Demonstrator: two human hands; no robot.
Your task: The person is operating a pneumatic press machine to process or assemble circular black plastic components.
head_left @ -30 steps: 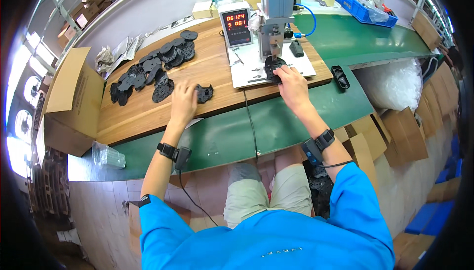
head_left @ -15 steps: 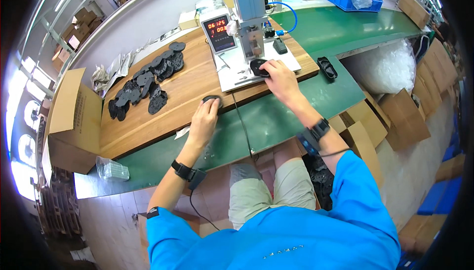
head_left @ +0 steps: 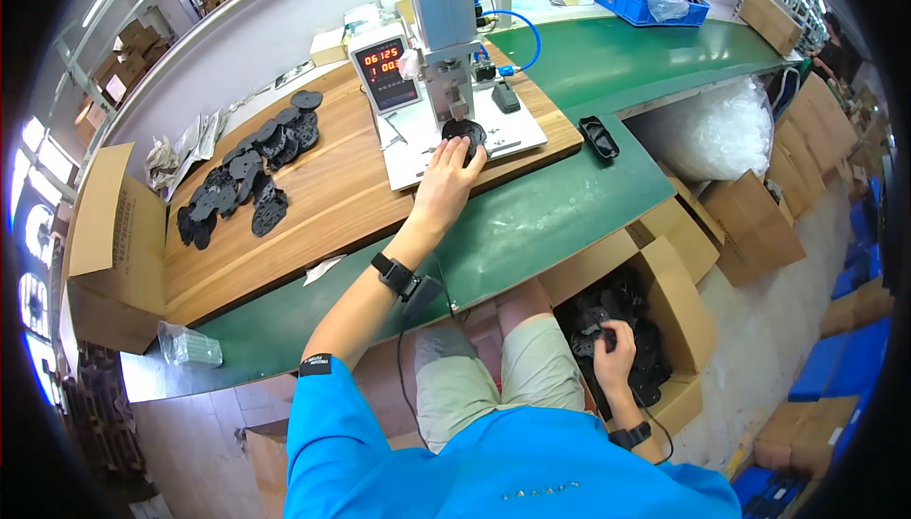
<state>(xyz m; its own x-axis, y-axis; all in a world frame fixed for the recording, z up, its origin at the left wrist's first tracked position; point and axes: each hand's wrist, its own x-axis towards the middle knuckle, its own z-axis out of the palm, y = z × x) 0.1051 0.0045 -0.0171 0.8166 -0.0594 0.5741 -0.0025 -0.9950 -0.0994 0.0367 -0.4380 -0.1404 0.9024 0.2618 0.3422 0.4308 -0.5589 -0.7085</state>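
Observation:
My left hand point(head_left: 449, 182) reaches to the white base plate point(head_left: 405, 170) of the bench press. Its fingers are closed on the edge of a round black plastic part point(head_left: 467, 130), which sits under the press head point(head_left: 450, 83). Down to the right, beside my leg, my right hand point(head_left: 615, 356) is inside an open cardboard box point(head_left: 685, 305) of black plastic parts point(head_left: 648, 367). Its fingers are curled around the edge of a dark plastic piece point(head_left: 594, 320), partly hidden by the fingers.
Several black discs point(head_left: 228, 185) lie heaped on the wooden board point(head_left: 327, 192). A counter box with red digits point(head_left: 387, 73) stands left of the press. A black tray-like shell point(head_left: 599, 138) rests on the green bench point(head_left: 531, 206). An open carton point(head_left: 114, 244) stands at the left.
My right hand has left the press and gone down into the box. My left hand has carried its black part from the board's front edge to beneath the press head. The view has shifted slightly.

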